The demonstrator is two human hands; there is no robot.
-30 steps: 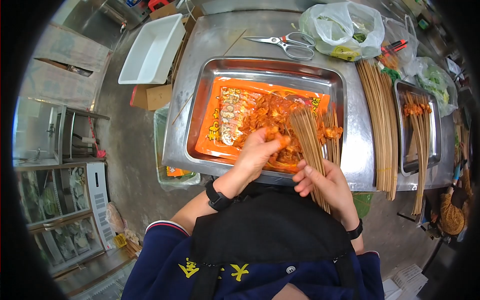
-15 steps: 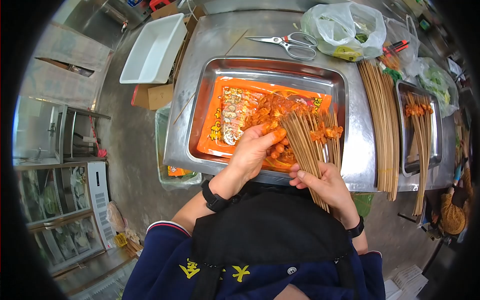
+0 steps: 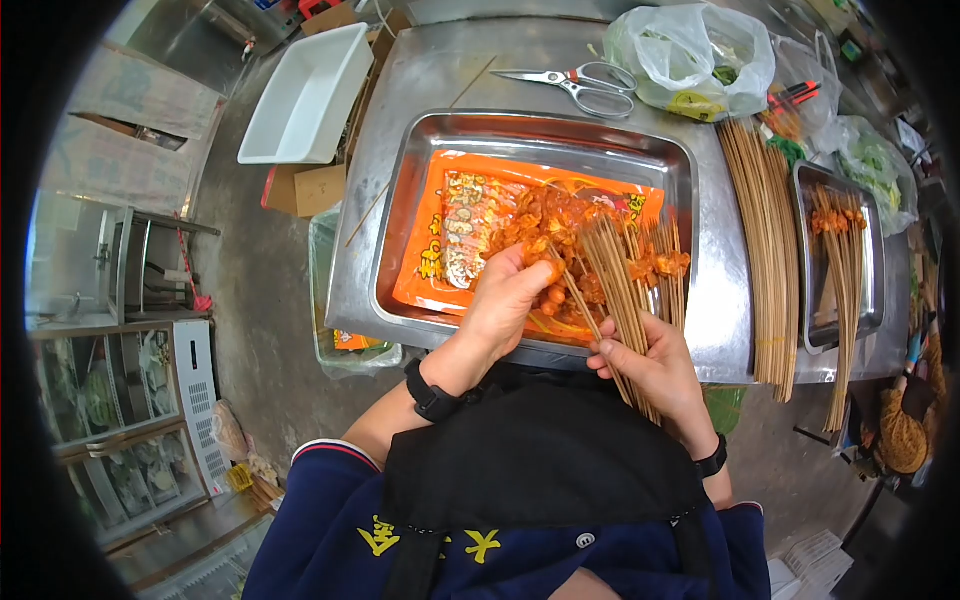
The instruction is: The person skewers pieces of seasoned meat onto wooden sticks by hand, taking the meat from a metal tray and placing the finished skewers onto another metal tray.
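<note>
My right hand (image 3: pixel 655 365) is closed around a bundle of bamboo skewers (image 3: pixel 618 275), tips pointing up over the tray. One skewer (image 3: pixel 582 303) stands apart from the bundle, its tip reaching my left fingers. Between thumb and fingers, my left hand (image 3: pixel 508 292) pinches a piece of red-sauced meat (image 3: pixel 541 247); whether the skewer pierces it is hidden. Below lies an orange printed packet (image 3: pixel 420 270) with more sauced meat (image 3: pixel 560 208) heaped on it, inside a steel tray (image 3: pixel 440 125). Skewers threaded with meat (image 3: pixel 660 265) rest at the tray's right side.
Scissors (image 3: pixel 575 82) lie behind the tray. To the right are a long bundle of bare skewers (image 3: pixel 765 270) and a smaller tray (image 3: pixel 873 300) with loaded skewers (image 3: pixel 842 255). Plastic bags (image 3: pixel 690 60) stand at the back; a white bin (image 3: pixel 305 100) is at the left.
One skewer has come away from the bundle toward my left fingers. My right hand has shifted slightly upward; the left hand keeps nearly the same place.
</note>
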